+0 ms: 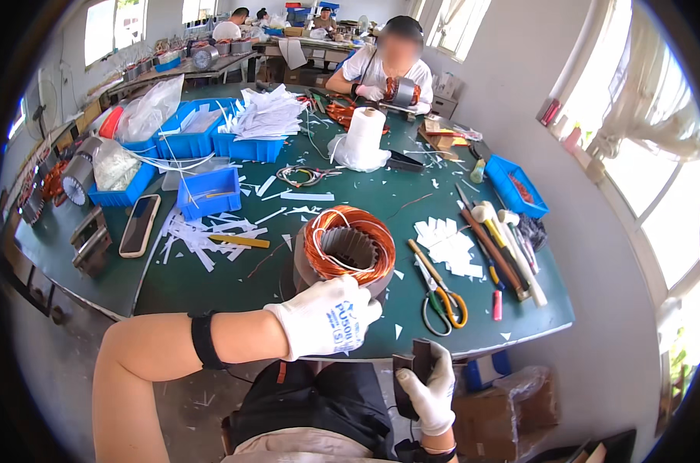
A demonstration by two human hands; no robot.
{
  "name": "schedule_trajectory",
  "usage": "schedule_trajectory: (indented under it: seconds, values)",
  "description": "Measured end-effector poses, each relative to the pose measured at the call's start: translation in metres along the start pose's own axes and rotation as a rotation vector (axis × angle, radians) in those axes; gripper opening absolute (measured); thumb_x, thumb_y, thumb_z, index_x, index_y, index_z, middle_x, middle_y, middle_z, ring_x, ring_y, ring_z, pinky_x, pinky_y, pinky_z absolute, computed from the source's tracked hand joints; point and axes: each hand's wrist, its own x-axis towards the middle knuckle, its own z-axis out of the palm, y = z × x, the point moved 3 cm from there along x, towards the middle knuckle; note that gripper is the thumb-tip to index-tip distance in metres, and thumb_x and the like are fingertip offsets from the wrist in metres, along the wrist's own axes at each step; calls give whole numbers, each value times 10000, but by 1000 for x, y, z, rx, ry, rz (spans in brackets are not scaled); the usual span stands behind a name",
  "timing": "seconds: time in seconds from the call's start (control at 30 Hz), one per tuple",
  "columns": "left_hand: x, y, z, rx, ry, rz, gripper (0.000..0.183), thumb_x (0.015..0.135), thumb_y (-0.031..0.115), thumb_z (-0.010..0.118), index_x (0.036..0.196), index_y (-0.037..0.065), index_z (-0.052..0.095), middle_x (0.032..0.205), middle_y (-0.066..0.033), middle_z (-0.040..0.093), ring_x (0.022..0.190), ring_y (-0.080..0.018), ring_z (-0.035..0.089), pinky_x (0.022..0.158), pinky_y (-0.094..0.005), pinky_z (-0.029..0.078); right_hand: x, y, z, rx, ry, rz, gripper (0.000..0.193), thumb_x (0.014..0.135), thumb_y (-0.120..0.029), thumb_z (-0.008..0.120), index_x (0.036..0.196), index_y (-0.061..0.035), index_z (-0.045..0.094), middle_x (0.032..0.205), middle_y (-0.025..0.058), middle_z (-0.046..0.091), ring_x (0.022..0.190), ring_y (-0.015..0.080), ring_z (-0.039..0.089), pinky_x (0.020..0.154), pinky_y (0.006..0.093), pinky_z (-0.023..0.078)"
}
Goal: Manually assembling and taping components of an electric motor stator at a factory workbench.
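A motor stator (350, 245) with thick orange copper windings and white tie cord stands upright near the table's front edge. My left hand (327, 316), in a white glove, is closed at its near side, with the fingers curled against the winding's rim; the fingertips are partly hidden. Below the table edge, my right hand (433, 390), also gloved, grips a dark, block-shaped piece (414, 370) with flat faces, whose kind I cannot make out. To the right of the stator lie scissors (442, 305) with orange and green handles. White paper pieces (448, 245) are spread behind them.
Mallets and rods (504, 247) lie at the right, near a blue tray (517, 187). Paper strips (211, 235), a phone (140, 225) and blue bins (209, 193) occupy the left. A white roll (364, 139) stands farther back. Across the table a person (396, 69) handles another stator.
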Motion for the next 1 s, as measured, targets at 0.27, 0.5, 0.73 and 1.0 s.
schedule_trajectory:
  seconds: [0.27, 0.5, 0.73, 1.0]
  values:
    - [-1, 6, 16, -390, 139, -133, 228, 861, 163, 633, 1088, 185, 651, 949, -33, 659, 838, -217, 683, 716, -335, 563, 2, -2, 5, 270, -44, 111, 602, 798, -175, 754, 1288, 68, 504, 1111, 134, 662, 974, 182, 637, 895, 326, 522]
    - [5, 16, 38, -623, 454, -209, 152, 872, 168, 612, 1009, 157, 675, 952, -29, 636, 895, -213, 656, 796, -366, 541, 13, -7, 26, 704, -387, 407, 439, 936, -224, 669, 1251, 53, 540, 1086, 150, 677, 900, 221, 687, 841, 352, 562]
    - [5, 18, 39, -632, 448, -221, 206, 819, 152, 677, 1021, 194, 681, 961, -20, 663, 882, -228, 669, 788, -391, 551, 10, -8, 33, 603, -397, 429, 365, 927, -220, 653, 1155, 50, 557, 1014, 167, 682, 867, 251, 682, 823, 370, 552]
    - [1, 26, 45, -636, 413, -227, 119, 885, 215, 574, 958, 172, 657, 928, -9, 610, 883, -207, 635, 785, -362, 514, 3, -4, 37, 714, -386, 440, 201, 967, -114, 606, 1106, 31, 618, 988, 113, 680, 812, 193, 662, 786, 329, 542]
